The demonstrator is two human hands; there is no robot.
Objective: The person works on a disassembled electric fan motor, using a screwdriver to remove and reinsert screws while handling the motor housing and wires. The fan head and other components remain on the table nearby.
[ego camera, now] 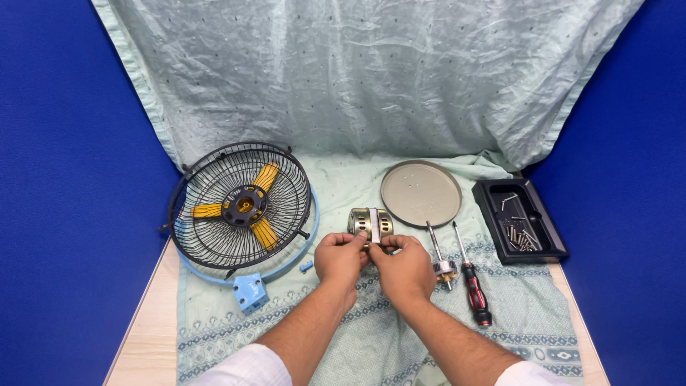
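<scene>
A brass-coloured fan motor housing (369,221) with a silvery bracket lies on the pale green cloth at the middle. My left hand (340,258) and my right hand (404,266) meet just in front of it, fingertips pinching the bracket and the motor's near side. What the fingers grip underneath is hidden. A rotor on a steel shaft (441,261) lies right beside my right hand.
A black wire fan cage with yellow blades (239,204) leans on a light blue base (250,292) at the left. A round grey plate (421,193) lies behind the motor. A red-handled screwdriver (473,284) and a black tray of screws (519,220) are at the right.
</scene>
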